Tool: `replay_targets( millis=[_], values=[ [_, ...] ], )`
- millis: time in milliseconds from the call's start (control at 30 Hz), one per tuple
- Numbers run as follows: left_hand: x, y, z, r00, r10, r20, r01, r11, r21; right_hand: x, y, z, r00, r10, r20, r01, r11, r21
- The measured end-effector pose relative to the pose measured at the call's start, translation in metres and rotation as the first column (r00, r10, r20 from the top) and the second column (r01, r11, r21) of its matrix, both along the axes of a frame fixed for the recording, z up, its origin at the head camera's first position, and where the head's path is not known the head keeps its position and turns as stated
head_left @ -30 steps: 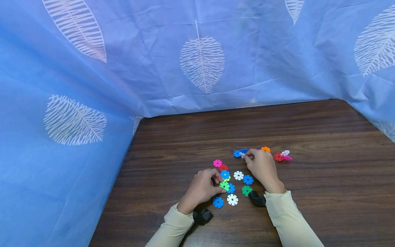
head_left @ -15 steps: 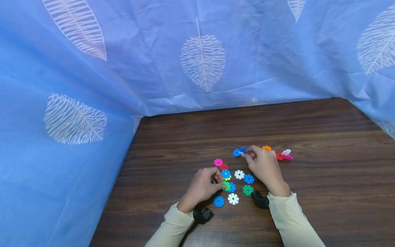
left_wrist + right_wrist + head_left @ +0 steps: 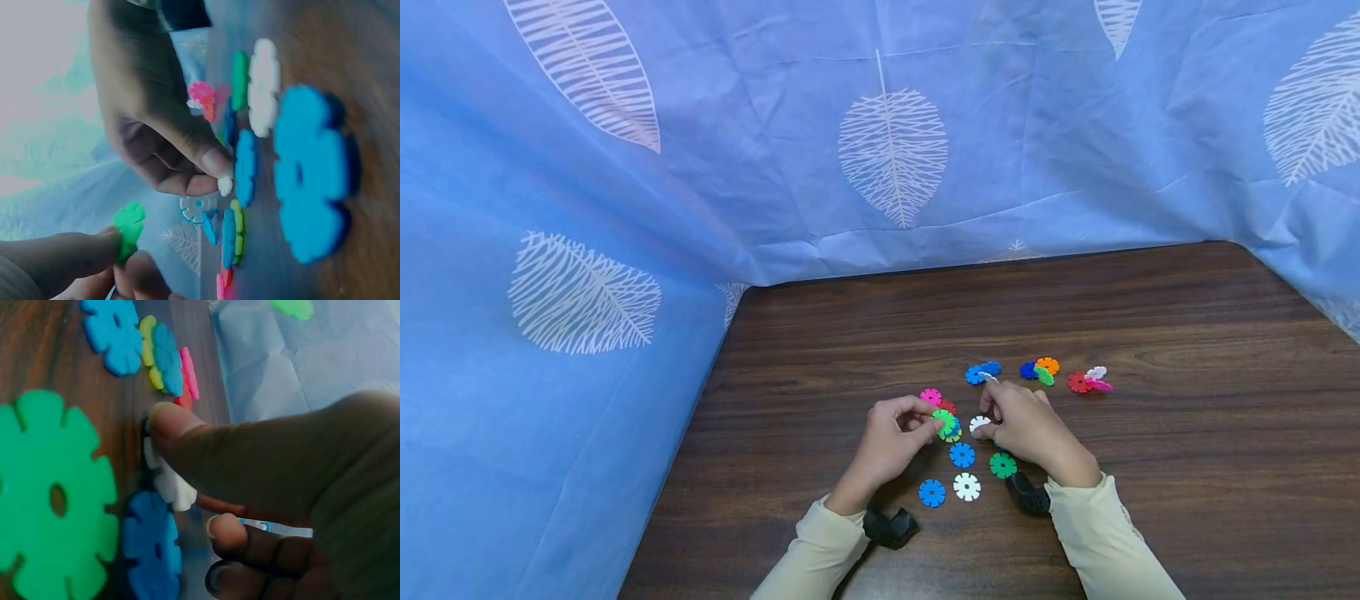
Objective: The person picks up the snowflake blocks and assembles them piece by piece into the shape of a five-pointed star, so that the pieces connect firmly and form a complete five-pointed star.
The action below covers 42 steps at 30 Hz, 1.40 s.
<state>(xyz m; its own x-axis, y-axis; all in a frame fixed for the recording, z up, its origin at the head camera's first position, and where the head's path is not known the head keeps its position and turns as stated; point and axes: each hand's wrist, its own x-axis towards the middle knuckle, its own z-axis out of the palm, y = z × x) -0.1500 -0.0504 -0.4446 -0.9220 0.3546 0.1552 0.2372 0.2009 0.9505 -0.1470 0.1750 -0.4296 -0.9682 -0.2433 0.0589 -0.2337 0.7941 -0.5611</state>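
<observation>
My left hand [image 3: 887, 446] pinches a light green notched plastic disc [image 3: 129, 228] between thumb and fingers, held above the table. Under it lie a blue disc [image 3: 229, 237] and a yellow one [image 3: 237, 219], overlapping. My right hand [image 3: 1033, 429] has thumb and finger on a white notched disc [image 3: 170, 480], pinching it low at the table. A blue disc [image 3: 152, 544] lies beside that white disc, mostly hidden by the right hand in the head view. Nearer me are a green disc [image 3: 1002, 465], two blue discs [image 3: 962, 455] and another white disc [image 3: 967, 487].
Behind the hands stand three joined clusters: blue and white [image 3: 982, 372], orange, blue and green [image 3: 1047, 366], and red, white and pink [image 3: 1080, 382]. A pink disc [image 3: 930, 397] touches a red one [image 3: 947, 407]. A blue leaf-print cloth [image 3: 790, 167] borders the wooden table [image 3: 1210, 417].
My left hand has raised the light green disc away from the blue disc beside it. The right hand has left the blue and white cluster and come nearer, onto the white disc.
</observation>
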Motion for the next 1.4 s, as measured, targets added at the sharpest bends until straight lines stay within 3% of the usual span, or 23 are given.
replay_targets(
  millis=[200, 367, 500, 667, 767, 1033, 1400],
  values=[
    [-0.003, -0.003, -0.001, 0.997, -0.011, 0.077, 0.003, 0.994, 0.108, -0.002, 0.0, -0.003, 0.999, 0.009, 0.042, -0.008, 1.0, -0.02],
    [-0.004, -0.003, 0.0, 0.988, -0.023, 0.153, -0.007, 0.982, 0.189, -0.002, -0.001, -0.002, 0.997, 0.054, 0.046, -0.047, 0.99, -0.136],
    [-0.004, -0.003, -0.001, 0.978, -0.028, 0.208, -0.017, 0.978, 0.21, -0.003, -0.002, -0.001, 0.996, 0.089, -0.002, -0.086, 0.958, -0.273],
    [-0.005, -0.003, -0.002, 0.969, -0.028, 0.246, -0.028, 0.975, 0.218, -0.003, -0.006, 0.001, 0.991, 0.049, -0.126, -0.095, 0.915, -0.393],
    [-0.006, -0.003, -0.003, 0.965, -0.02, 0.26, -0.041, 0.973, 0.226, -0.002, -0.008, 0.002, 0.983, 0.044, -0.176, -0.112, 0.909, -0.402],
    [-0.008, -0.003, -0.003, 0.958, 0.002, 0.286, -0.08, 0.963, 0.259, -0.002, -0.011, 0.002, 0.978, 0.059, -0.201, -0.14, 0.898, -0.418],
    [-0.008, -0.006, -0.002, 0.951, -0.028, 0.308, -0.06, 0.961, 0.271, -0.002, -0.018, -0.002, 0.942, 0.07, -0.327, -0.22, 0.866, -0.448]
  ],
)
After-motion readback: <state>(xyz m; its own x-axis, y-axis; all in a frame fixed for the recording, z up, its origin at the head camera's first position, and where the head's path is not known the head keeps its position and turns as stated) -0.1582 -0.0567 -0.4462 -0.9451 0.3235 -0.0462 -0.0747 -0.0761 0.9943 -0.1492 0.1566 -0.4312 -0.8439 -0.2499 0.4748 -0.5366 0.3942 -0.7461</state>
